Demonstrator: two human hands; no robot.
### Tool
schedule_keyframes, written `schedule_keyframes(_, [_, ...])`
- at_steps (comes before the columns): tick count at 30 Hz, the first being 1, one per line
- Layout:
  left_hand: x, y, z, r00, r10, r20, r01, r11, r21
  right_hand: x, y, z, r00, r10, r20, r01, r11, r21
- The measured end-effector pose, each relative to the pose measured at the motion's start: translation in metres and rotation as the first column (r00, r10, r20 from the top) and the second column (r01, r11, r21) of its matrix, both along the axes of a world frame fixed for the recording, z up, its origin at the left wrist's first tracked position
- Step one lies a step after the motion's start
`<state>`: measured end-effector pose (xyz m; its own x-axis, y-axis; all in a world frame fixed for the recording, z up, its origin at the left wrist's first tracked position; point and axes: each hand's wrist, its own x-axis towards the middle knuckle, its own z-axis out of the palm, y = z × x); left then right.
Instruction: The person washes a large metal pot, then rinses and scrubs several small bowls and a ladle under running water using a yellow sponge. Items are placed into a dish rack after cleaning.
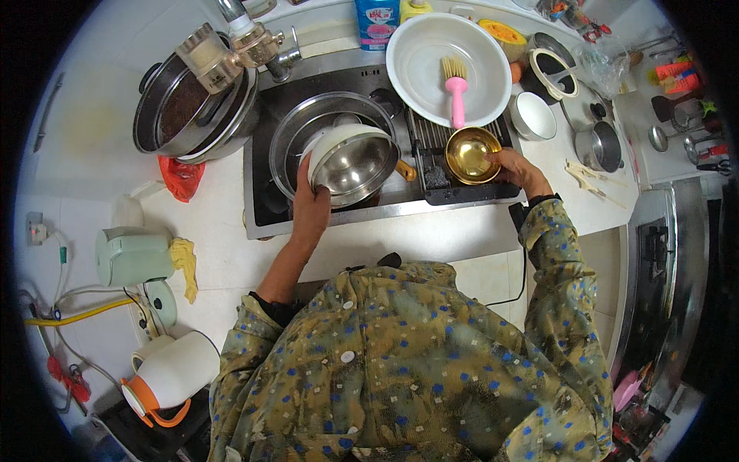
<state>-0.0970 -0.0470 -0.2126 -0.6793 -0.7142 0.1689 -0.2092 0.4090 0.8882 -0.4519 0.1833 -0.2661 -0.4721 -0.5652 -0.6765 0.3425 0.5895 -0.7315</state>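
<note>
My left hand (pixel 312 198) grips the near left rim of a bowl with a white outside and steel inside (pixel 358 164). That bowl is tilted, its mouth towards me, above a large steel basin (pixel 281 124) in the sink. A wooden-handled utensil (pixel 406 170) shows beside it, its other end hidden. With fingers at its right rim, my right hand (pixel 515 170) holds a small gold-coloured metal bowl (pixel 470 153) over the drain rack (pixel 430 141) at the sink's right. Just behind stands a white basin (pixel 415 63) with a pink-handled brush (pixel 456 95) in it.
Stacked pans (pixel 167 110) stand at the left under the tap and its filter (pixel 211 58). To the right are a white bowl (pixel 534 115), a steel pot (pixel 598 144) and wooden clips (pixel 589 179). A blue detergent bottle (pixel 376 26) and cut pumpkin (pixel 502 36) sit at the back.
</note>
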Motion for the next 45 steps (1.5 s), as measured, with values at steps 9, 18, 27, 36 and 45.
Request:
schedule_keyframes(9, [0.003, -0.003, 0.002, 1.000, 0.021, 0.023, -0.021, 1.000, -0.010, 0.008, -0.010, -0.017, 0.993, -0.024, 0.117, 0.029, 0.999, -0.041])
schedule_keyframes(18, [0.013, -0.011, -0.006, 0.997, 0.081, -0.010, -0.080, 0.995, 0.065, 0.021, -0.001, 0.006, 0.993, -0.046, -0.111, 0.032, 0.992, -0.118])
schedule_keyframes(27, [0.020, -0.018, -0.014, 0.992, 0.114, -0.052, -0.106, 0.984, 0.140, 0.022, 0.016, 0.011, 0.974, -0.228, 0.001, 0.221, 0.946, -0.238])
schedule_keyframes(36, [0.022, -0.024, 0.012, 0.953, 0.266, -0.144, -0.112, 0.751, 0.650, 0.049, 0.010, 0.052, 0.921, -0.229, 0.316, 0.329, 0.891, -0.314])
schedule_keyframes(45, [0.018, -0.034, 0.011, 0.943, 0.312, -0.115, -0.163, 0.736, 0.656, 0.140, -0.101, 0.086, 0.858, -0.060, 0.510, 0.275, 0.892, -0.358])
